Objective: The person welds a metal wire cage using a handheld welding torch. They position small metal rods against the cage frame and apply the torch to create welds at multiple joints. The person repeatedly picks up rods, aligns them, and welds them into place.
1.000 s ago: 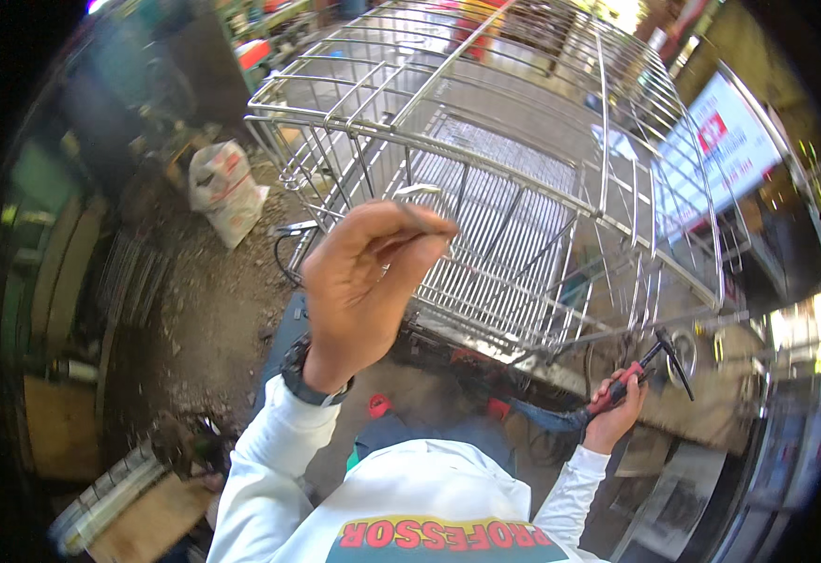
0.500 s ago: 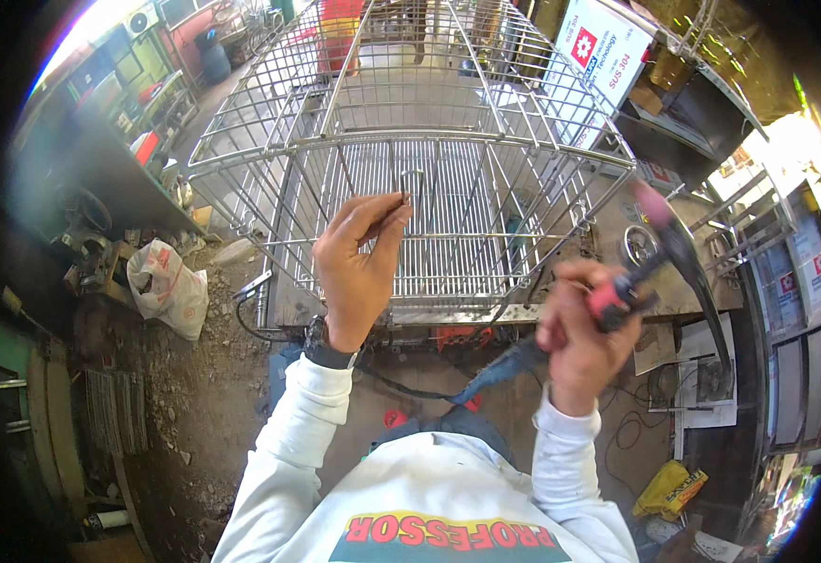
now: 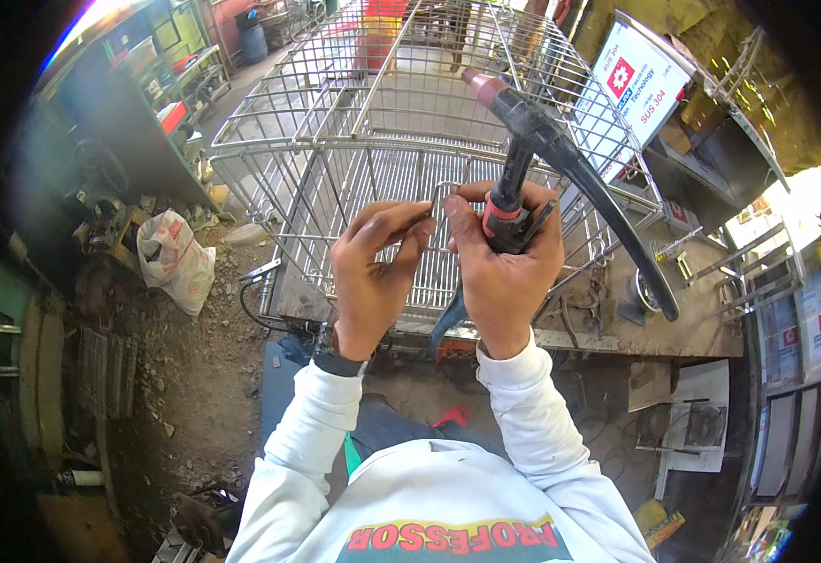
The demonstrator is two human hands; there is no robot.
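Note:
A wire cage [image 3: 365, 141] of bright metal rods stands in front of me. My left hand [image 3: 369, 272], a dark band at its wrist, is closed in a pinch at the cage's front. Whatever is between its fingertips is too small to make out. Close beside it, my right hand [image 3: 509, 286] is wrapped round a welding torch [image 3: 546, 133] with a pink nozzle and a long black back end. The nozzle points up and to the left, over the cage. A small bent wire loop [image 3: 445, 188] shows between the two hands, by my right fingertips.
The cage rests on a worktable [image 3: 682, 333], whose right side holds scraps and a round metal ring [image 3: 647, 291]. A white plastic sack [image 3: 176, 261] sits on the rubble-strewn ground at left. Printed white sheet panels [image 3: 637, 89] lean at the back right.
My right hand has moved left and up with the torch, from beside the cage to next to my left hand. My left hand has shifted slightly right and stays pinched.

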